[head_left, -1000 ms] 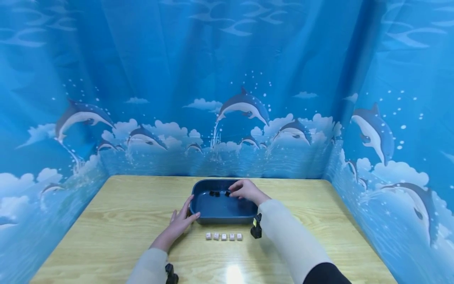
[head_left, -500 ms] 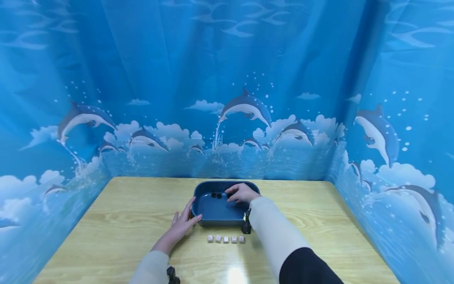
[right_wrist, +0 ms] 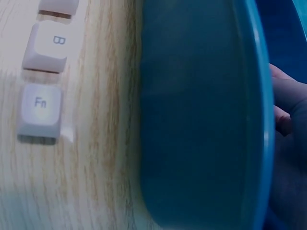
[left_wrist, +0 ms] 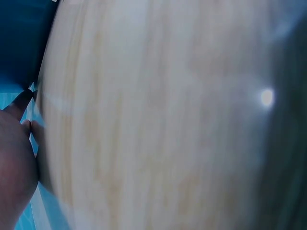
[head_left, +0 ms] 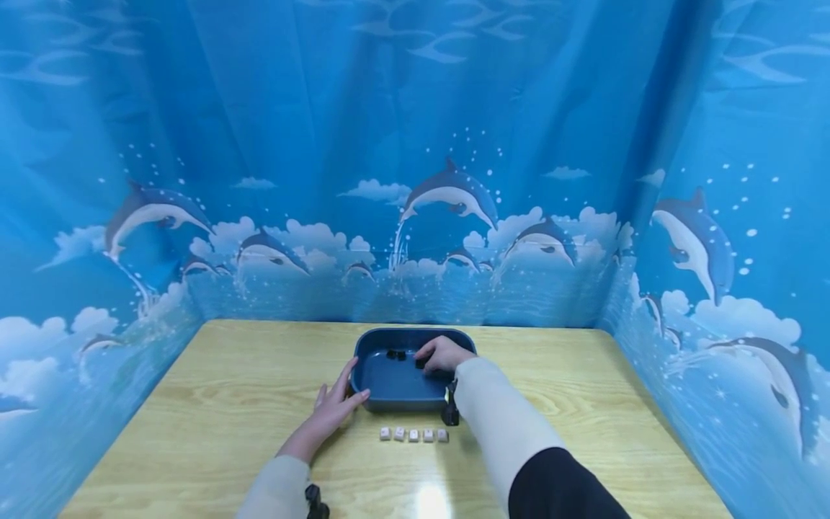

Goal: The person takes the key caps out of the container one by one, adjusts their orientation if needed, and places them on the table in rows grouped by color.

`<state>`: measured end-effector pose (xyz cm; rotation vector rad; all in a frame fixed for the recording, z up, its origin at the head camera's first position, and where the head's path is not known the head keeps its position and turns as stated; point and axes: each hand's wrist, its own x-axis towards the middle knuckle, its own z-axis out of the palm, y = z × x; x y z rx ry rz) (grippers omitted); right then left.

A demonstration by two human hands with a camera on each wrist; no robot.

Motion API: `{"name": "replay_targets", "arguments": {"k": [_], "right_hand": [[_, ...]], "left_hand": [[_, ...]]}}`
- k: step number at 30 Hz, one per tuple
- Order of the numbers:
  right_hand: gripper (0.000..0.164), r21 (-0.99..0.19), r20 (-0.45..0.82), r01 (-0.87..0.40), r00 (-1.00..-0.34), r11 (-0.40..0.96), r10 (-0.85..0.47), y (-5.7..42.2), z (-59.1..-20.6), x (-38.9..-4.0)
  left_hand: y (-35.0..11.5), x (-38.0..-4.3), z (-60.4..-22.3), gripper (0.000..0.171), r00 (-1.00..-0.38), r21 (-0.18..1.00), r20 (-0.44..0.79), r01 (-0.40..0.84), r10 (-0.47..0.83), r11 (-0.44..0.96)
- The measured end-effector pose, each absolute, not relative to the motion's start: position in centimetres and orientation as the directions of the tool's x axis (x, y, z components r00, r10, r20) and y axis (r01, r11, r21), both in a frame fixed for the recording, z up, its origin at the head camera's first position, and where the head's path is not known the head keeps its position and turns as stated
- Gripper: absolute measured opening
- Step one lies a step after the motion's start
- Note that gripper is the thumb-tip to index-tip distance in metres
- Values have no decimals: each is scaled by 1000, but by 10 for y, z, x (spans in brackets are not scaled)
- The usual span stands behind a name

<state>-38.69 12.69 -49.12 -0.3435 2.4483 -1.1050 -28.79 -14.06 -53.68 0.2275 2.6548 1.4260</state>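
Note:
A dark blue rectangular tray (head_left: 389,405) stands near the table's back edge. Inside it, my right hand (head_left: 446,355) reaches down with bent fingers and pinches a small black keycap (head_left: 420,363) between thumb and fingertips. Two more black keycaps (head_left: 396,355) lie side by side to its left on the tray floor. My left hand (head_left: 332,409) rests with extended fingers against the tray's left side and front corner. The tray wall hides the right fingertips in the right wrist view, where the hand (right_wrist: 290,124) shows only in part.
In front of the tray, several white keycaps (head_left: 413,436) form a straight row on the wooden table (head_left: 551,404). One keycap reads Fn (right_wrist: 41,108), another reads B (right_wrist: 50,43). A blue curtain printed with dolphins (head_left: 447,191) encloses the back and sides.
My right hand has shifted slightly left and lower into the tray, its fingers bending further round the black keycap. The left hand stays at the tray's corner.

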Motion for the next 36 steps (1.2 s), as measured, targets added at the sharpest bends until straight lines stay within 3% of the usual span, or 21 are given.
{"name": "replay_targets", "arguments": {"k": [9,18,25,36], "right_hand": [[23,-668,-312,-73,-876,741,-368,130,-486,-385],[21,-752,-215,-117,-886,648,-410,136,-473,-387],[34,-796,-164,-138,-888,589,-430,137,-466,-378],[26,-876,-68,-143,-908,461,-413,130,-463,-357]], "left_hand": [[-139,-287,-537,76,-981,837,-57,53,183,545],[-142,-288,-536,75,-982,827,-41,69,182,558],[-140,-288,-538,75,-982,822,-42,72,186,565],[-142,-289,-538,75,-981,824,-48,68,188,563]]}}
